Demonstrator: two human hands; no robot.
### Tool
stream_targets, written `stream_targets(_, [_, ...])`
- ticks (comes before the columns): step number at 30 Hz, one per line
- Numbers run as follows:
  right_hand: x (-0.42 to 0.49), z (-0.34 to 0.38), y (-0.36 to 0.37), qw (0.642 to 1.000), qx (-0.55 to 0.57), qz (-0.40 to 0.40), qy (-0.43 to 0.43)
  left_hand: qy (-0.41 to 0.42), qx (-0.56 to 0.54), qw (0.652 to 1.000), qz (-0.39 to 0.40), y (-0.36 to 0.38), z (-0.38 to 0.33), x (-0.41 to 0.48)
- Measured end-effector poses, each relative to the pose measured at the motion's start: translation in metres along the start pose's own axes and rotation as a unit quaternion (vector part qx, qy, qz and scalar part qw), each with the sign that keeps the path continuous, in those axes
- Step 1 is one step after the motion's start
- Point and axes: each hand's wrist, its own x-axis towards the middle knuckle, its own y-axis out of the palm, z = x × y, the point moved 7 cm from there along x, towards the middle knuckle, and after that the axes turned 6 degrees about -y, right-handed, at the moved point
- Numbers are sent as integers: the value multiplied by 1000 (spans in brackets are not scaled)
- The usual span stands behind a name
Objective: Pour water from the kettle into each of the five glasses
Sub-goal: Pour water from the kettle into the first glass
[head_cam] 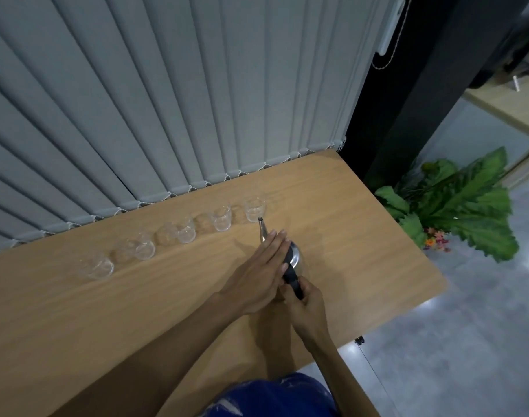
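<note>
Several clear glasses stand in a slanted row on the wooden table (pixel 77 311), from the leftmost glass (pixel 98 267) to the rightmost glass (pixel 255 210). A kettle (pixel 294 256) with a shiny lid and black handle sits in front of the rightmost glass, its thin spout tip close to that glass's near rim. My right hand (pixel 306 299) is wrapped around the black handle. My left hand (pixel 263 269) lies flat with straight fingers on the kettle's lid, hiding much of the body. No water stream is visible.
Grey vertical blinds (pixel 167 100) hang just behind the glasses. The table's right edge drops to a grey floor, where a green leafy plant (pixel 455 206) with small flowers stands. A dark pillar (pixel 407 100) rises at the table's far right corner.
</note>
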Motion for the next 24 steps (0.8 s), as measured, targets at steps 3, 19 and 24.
stream_targets(3, [2,-1,-4,1000,19,-18,7,-9,2,1000,-13,3,0,3])
stream_targets(19, [68,62,-29,997,8,-18,-79,10,-25,988,-153,-41,-6,53])
stream_targets(24, [94,76,-34,996,-22,-12,-89,-9,-68,984,-164,-47,0,72])
